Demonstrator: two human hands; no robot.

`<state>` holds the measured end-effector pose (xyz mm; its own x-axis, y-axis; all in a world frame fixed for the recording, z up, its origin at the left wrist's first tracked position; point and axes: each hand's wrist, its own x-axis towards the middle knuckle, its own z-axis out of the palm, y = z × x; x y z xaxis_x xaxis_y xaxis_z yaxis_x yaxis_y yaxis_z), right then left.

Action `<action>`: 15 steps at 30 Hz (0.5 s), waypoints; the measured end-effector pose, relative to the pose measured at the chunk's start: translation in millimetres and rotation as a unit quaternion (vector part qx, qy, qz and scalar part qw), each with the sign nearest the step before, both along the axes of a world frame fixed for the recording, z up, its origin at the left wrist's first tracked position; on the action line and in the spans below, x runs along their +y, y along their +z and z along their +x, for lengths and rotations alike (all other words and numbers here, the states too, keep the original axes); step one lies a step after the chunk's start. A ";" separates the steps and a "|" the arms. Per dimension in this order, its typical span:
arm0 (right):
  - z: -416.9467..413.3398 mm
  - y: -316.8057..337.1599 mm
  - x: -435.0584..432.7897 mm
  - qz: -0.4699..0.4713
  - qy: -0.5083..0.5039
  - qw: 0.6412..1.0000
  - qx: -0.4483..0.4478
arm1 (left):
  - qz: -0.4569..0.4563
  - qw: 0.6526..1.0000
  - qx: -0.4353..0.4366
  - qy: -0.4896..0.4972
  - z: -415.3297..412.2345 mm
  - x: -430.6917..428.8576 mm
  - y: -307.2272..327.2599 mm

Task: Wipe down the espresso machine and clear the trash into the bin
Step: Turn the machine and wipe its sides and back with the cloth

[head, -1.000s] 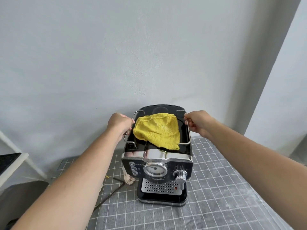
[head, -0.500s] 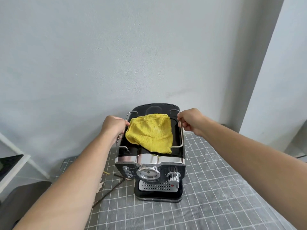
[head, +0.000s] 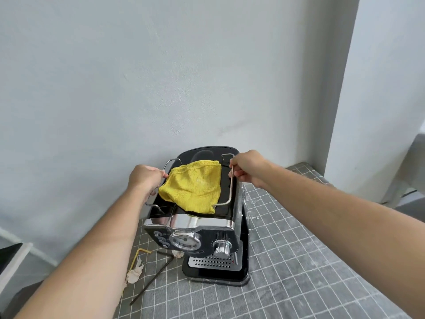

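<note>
A black and chrome espresso machine (head: pixel 197 233) stands on the grey checked table cover, turned a little to the left. A yellow cloth (head: pixel 193 187) lies crumpled on its top between two wire rails. My left hand (head: pixel 143 178) grips the left rail. My right hand (head: pixel 247 168) grips the right rail (head: pixel 230 192) near its back end. Crumpled white paper (head: pixel 134 273), a bent yellow straw (head: pixel 138 255) and thin dark sticks (head: pixel 153 280) lie on the cover left of the machine. More paper (head: pixel 178 253) shows under the machine's front.
The grey wall stands right behind the machine. The table cover (head: pixel 299 261) runs on to the right and front. A white shelf edge (head: pixel 16 256) sits at the far left. No bin is in view.
With both hands on the rails, the machine has turned so its front now faces more to the left and its right side shows. The paper and sticks beside it are more exposed.
</note>
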<state>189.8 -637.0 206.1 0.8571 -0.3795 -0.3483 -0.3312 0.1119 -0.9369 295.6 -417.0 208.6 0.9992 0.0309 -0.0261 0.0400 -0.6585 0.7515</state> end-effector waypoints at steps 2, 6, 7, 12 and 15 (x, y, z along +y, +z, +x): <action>1.2 -2.0 -1.2 -0.002 0.012 1.000 -0.002 | 0.004 1.000 -0.003 -0.001 4.5 -1.1 -1.7; 3.1 -5.5 -3.9 -0.012 0.026 1.000 -0.008 | 0.014 1.000 -0.002 -0.014 7.1 1.0 -1.7; 3.2 -5.2 -3.9 -0.018 0.030 0.999 -0.006 | 0.017 1.000 0.001 -0.019 7.6 2.7 -1.0; 5.0 2.2 -6.9 -0.149 0.055 0.987 0.032 | 0.018 0.999 0.018 -0.041 9.0 8.2 2.7; 6.4 15.6 -2.4 -0.440 0.009 0.898 0.015 | 0.038 0.998 0.019 -0.054 5.9 14.3 7.3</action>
<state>196.2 -639.4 221.7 0.8613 -0.5050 0.0564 -0.3517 -0.6726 -0.6511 301.5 -402.7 215.9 0.9952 -0.0738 -0.0648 -0.0075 -0.7152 0.6989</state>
